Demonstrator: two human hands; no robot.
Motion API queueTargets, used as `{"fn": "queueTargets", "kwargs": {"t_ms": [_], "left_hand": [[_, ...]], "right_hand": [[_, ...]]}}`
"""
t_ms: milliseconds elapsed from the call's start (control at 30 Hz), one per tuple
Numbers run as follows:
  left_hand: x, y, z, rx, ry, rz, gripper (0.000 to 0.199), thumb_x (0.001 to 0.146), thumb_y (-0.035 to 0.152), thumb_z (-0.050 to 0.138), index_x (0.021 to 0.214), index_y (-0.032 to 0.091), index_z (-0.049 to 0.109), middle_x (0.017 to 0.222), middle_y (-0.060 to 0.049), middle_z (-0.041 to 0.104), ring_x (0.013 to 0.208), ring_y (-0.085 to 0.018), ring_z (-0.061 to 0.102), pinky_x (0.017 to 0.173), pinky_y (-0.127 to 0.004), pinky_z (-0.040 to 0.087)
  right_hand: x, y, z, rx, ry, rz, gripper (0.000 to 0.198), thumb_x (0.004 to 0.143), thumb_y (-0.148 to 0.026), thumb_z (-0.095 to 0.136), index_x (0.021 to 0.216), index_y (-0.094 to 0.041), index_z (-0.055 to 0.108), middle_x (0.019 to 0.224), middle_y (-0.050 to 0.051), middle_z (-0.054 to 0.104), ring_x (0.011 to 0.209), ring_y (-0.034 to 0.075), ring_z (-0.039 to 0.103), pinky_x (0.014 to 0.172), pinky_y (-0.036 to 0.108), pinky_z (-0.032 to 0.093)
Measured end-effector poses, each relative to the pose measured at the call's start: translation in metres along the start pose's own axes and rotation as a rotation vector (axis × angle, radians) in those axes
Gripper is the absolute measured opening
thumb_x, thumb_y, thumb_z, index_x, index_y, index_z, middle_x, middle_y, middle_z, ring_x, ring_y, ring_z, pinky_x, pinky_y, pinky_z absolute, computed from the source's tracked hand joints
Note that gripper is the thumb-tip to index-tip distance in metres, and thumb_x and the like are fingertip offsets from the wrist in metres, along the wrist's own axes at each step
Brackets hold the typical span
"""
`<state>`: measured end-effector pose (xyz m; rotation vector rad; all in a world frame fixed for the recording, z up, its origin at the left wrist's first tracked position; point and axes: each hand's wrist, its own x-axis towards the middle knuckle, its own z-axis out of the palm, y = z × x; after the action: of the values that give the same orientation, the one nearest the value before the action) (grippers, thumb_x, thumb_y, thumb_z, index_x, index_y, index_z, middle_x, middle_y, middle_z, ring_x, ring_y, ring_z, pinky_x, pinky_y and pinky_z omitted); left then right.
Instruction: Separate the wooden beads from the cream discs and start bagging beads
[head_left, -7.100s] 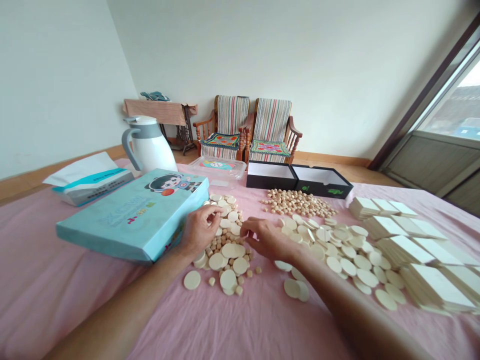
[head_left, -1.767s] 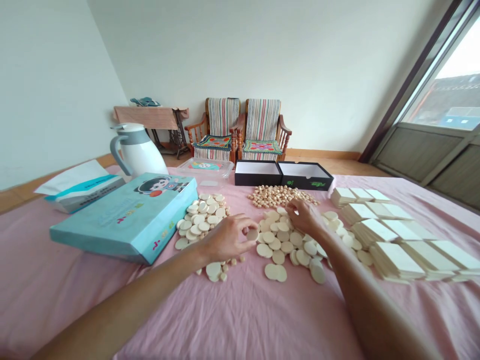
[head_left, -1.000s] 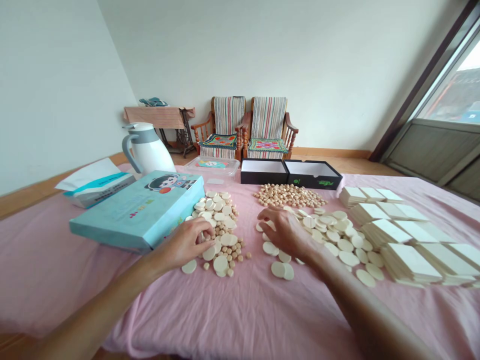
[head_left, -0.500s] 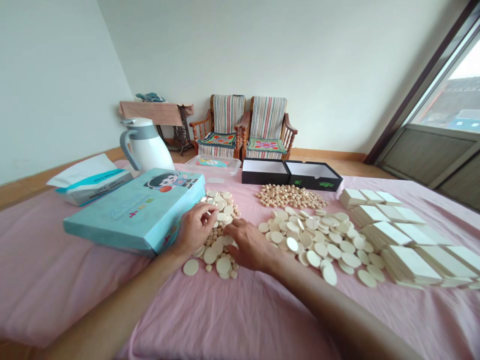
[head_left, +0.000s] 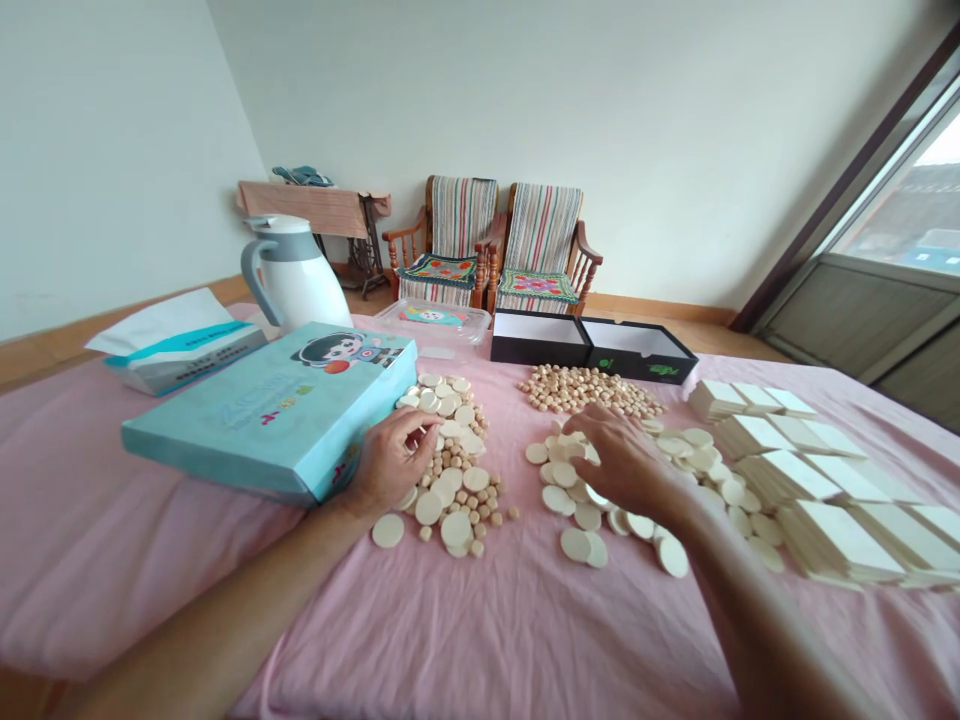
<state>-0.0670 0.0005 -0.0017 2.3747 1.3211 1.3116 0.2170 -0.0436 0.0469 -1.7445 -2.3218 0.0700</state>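
My left hand [head_left: 400, 452] rests at the left edge of a mixed heap of pale round wooden discs [head_left: 475, 480] and small wooden beads [head_left: 453, 460]. Its fingers are curled together in a pinch, and what lies between them is hidden. Over to the right, my right hand [head_left: 626, 462] hovers palm down above a larger pile of wooden discs [head_left: 686, 455]. Its fingers are apart, and nothing shows in them. Several discs lie below and beside that hand.
A light-blue box [head_left: 262, 420] stands left of the heap, near a tissue pack [head_left: 184, 345] and a white jug [head_left: 300, 285]. Farther back are a clear plastic container [head_left: 442, 325], black trays [head_left: 536, 345] and a bead pile [head_left: 589, 390]. Stacks of rectangular wooden pieces [head_left: 840, 510] line the right.
My right hand has moved right, from the mixed heap to the larger disc pile. More beads are exposed in the heap, and extra discs lie at the pile's near left. My left hand stays put.
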Motion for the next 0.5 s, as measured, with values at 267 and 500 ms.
{"fn": "queueTargets", "kwargs": {"t_ms": [267,500], "left_hand": [[-0.001,-0.002,-0.004,-0.024,0.008,-0.023,0.018,0.085,0.021,0.050,0.091,0.017,0.066,0.085,-0.003,0.066,0.065,-0.011,0.057,0.064,-0.022,0.045],[0.000,-0.001,-0.004,-0.034,0.004,-0.025,0.016,0.085,0.023,0.050,0.088,0.017,0.065,0.085,-0.003,0.066,0.066,-0.011,0.059,0.065,-0.022,0.046]], "right_hand": [[-0.010,-0.066,0.021,0.071,-0.204,-0.301,0.012,0.079,-0.013,0.049,0.086,-0.018,0.058,0.084,0.005,0.061,0.079,0.017,0.056,0.074,0.030,0.036],[0.002,-0.057,0.025,0.133,-0.190,-0.269,0.019,0.074,-0.006,0.047,0.085,-0.018,0.058,0.082,0.004,0.060,0.071,0.013,0.054,0.066,0.024,0.034]]}}
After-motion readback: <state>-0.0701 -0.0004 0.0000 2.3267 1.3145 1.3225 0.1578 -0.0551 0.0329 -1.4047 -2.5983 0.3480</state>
